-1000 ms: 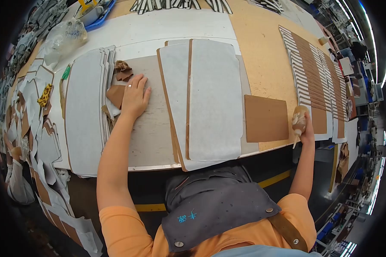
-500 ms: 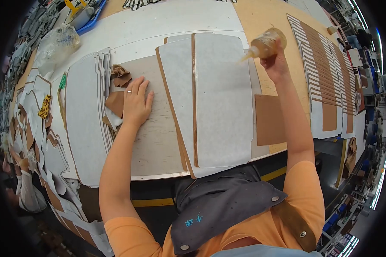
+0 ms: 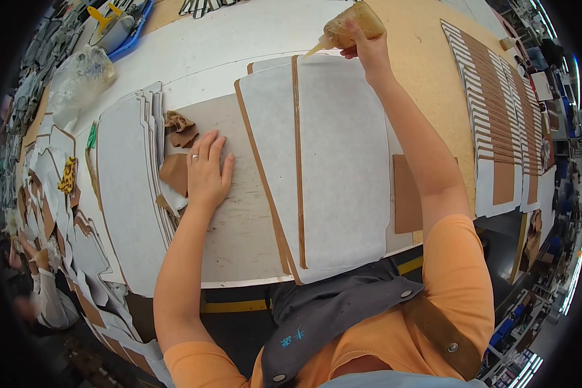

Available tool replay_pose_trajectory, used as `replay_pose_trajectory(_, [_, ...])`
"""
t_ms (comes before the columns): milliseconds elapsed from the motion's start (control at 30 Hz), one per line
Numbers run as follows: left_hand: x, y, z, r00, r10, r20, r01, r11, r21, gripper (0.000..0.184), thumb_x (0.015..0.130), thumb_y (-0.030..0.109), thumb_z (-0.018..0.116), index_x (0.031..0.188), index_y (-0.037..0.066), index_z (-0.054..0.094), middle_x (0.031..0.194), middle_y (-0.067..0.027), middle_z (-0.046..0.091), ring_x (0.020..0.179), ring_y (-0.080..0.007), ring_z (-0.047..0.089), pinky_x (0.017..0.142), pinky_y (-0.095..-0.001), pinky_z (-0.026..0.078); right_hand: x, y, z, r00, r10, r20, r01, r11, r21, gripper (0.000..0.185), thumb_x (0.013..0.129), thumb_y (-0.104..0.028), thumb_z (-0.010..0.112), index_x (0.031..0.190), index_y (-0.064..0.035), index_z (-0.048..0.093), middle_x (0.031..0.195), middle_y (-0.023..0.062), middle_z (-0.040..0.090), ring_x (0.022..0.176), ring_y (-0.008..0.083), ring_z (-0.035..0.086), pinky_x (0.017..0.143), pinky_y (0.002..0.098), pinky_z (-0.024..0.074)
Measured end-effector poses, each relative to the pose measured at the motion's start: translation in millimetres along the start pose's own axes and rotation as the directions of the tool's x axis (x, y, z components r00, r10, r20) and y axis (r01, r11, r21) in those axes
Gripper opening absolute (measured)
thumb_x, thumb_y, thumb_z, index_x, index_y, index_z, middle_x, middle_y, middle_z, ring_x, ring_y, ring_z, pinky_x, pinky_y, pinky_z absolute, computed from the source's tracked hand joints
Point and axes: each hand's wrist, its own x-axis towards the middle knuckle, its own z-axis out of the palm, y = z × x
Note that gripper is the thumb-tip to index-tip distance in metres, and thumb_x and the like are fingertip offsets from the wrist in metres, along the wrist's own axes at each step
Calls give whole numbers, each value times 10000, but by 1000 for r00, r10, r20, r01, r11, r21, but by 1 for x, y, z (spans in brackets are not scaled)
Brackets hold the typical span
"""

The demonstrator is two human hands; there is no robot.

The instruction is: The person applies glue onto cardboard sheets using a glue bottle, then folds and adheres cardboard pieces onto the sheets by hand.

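My right hand (image 3: pixel 370 53) grips a translucent squeeze bottle (image 3: pixel 352 24) of amber, glue-like liquid. The bottle is tipped, its narrow nozzle pointing down-left at the top end of a white panel (image 3: pixel 344 161). Beneath that panel lies another white panel (image 3: pixel 265 119), fanned out so its brown edge shows. Whether the nozzle touches the panel I cannot tell. Flat on the grey board (image 3: pixel 229 226), my left hand (image 3: pixel 208 173) rests with fingers stretched out, beside brown scraps (image 3: pixel 174 173). A stack of white panels (image 3: pixel 132 200) lies further left.
Rows of brown and white striped pieces (image 3: pixel 491 110) lie at the right. A brown square piece (image 3: pixel 406 200) sits beside the panels. A plastic bag (image 3: pixel 83 81), a blue tray (image 3: pixel 136 35) and a pot (image 3: pixel 114 31) stand at back left. Another person (image 3: pixel 52 297) is at far left.
My right hand has carried the bottle up and left, from the panel's right side to its top end. My left hand stays in place on the board.
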Motion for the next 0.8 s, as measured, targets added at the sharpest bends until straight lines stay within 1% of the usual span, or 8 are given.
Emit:
replay_pose_trajectory(67, [1, 1, -1, 1000, -4, 5, 4, 1000, -2, 327, 864, 207, 525, 1149, 47, 510, 1279, -103, 456, 1211, -290, 388, 1004, -423, 283, 2, 1, 5, 999, -18, -41, 18, 1000, -20, 689, 732, -395, 737, 1091, 54, 357, 843, 114, 573, 573, 125, 601, 491, 221, 505])
replay_pose_trajectory(167, [2, 1, -1, 1000, 0, 7, 0, 1000, -9, 325, 862, 204, 525, 1146, 47, 510, 1279, -102, 456, 1212, -290, 388, 1004, -422, 281, 8, 9, 7, 999, -36, -2, 36, 999, -41, 753, 742, -388, 732, 1152, 49, 276, 941, 133, 552, 651, 127, 611, 522, 219, 512])
replay_pose_trajectory(267, [2, 1, -1, 1000, 0, 12, 0, 1000, 4, 325, 861, 202, 525, 1145, 46, 510, 1281, -102, 455, 1212, -291, 387, 1002, -421, 282, 2, 5, 18, 988, -150, -46, 146, 986, -76, 703, 751, -429, 720, 1125, 28, 338, 878, 126, 563, 573, 129, 590, 502, 217, 503])
replay_pose_trajectory(367, [1, 1, -1, 1000, -3, 16, 3, 1000, 6, 327, 859, 201, 527, 1146, 45, 510, 1283, -102, 455, 1212, -292, 388, 1003, -421, 280, 7, 11, 18, 988, -152, 3, 151, 977, -150, 719, 756, -407, 723, 1152, 23, 305, 914, 122, 548, 628, 123, 591, 532, 212, 509])
replay_pose_trajectory(467, [2, 0, -1, 1000, -1, 11, 2, 1000, -9, 331, 855, 200, 528, 1147, 43, 509, 1282, -103, 457, 1210, -292, 390, 1003, -421, 280, 4, 8, 23, 976, -218, 15, 217, 964, -154, 703, 758, -390, 726, 1154, 19, 313, 934, 119, 549, 683, 117, 590, 555, 209, 511])
replay_pose_trajectory(567, [2, 1, -3, 1000, -11, 22, 11, 1000, -4, 330, 855, 197, 528, 1145, 42, 511, 1280, -104, 459, 1209, -292, 392, 1003, -422, 280, 6, 8, 24, 979, -197, 49, 203, 962, -182, 734, 743, -425, 727, 1139, 33, 312, 993, 133, 554, 847, 156, 594, 626, 247, 507])
replay_pose_trajectory(667, [2, 1, -2, 1000, -3, 11, 4, 1000, -11, 326, 854, 192, 529, 1142, 41, 514, 1280, -105, 459, 1209, -291, 392, 1003, -423, 281, 9, 13, 25, 965, -257, 52, 262, 942, -209, 714, 743, -432, 725, 1127, 25, 333, 991, 123, 556, 823, 152, 593, 635, 247, 499])
replay_pose_trajectory(800, [1, 1, -2, 1000, -11, 9, 11, 1000, -24, 322, 852, 186, 532, 1140, 41, 516, 1280, -103, 460, 1210, -289, 392, 1002, -422, 282, -1, 5, 25, 983, -177, 42, 182, 963, -197, 714, 733, -442, 730, 1113, 25, 345, 965, 121, 556, 777, 139, 594, 590, 239, 501])
